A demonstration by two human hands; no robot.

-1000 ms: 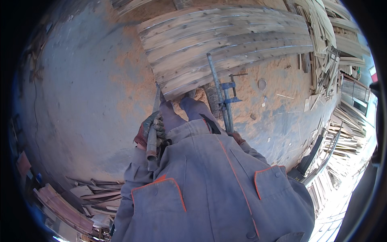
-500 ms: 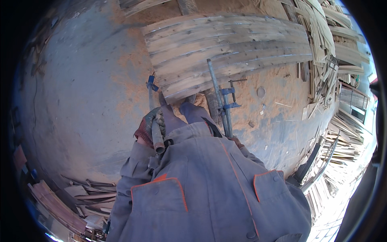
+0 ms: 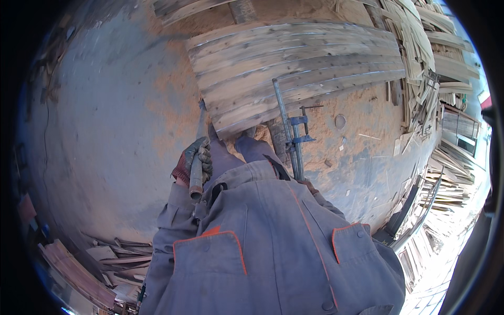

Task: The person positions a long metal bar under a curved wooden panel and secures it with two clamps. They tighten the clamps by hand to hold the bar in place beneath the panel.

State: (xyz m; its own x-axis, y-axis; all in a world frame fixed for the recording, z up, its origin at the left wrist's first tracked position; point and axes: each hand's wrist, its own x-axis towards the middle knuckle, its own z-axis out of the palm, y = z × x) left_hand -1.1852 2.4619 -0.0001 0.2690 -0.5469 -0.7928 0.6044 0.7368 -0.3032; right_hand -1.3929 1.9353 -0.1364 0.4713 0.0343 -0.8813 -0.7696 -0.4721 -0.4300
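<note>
My left hand, in a dark glove with a reddish cuff, is closed around a grey metal pipe clamp. The pipe's open end points back toward my jacket, and its far end with a blue fitting reaches the near left corner of a wooden plank panel. My right hand, partly hidden by the jacket, is closed at the lower end of another pipe clamp. This one has blue jaws and a screw with a crossbar handle. Its upper end overlaps the panel's near edge in view.
The panel rests on timber supports over a floor dusted with sawdust. Stacked thin wood strips line the right side. Scrap boards lie at the lower left. A small round disc sits on the sawdust.
My left hand has shifted slightly left and up with its clamp, whose blue fitting now shows less. The right clamp has moved slightly right; both hands keep their grip.
</note>
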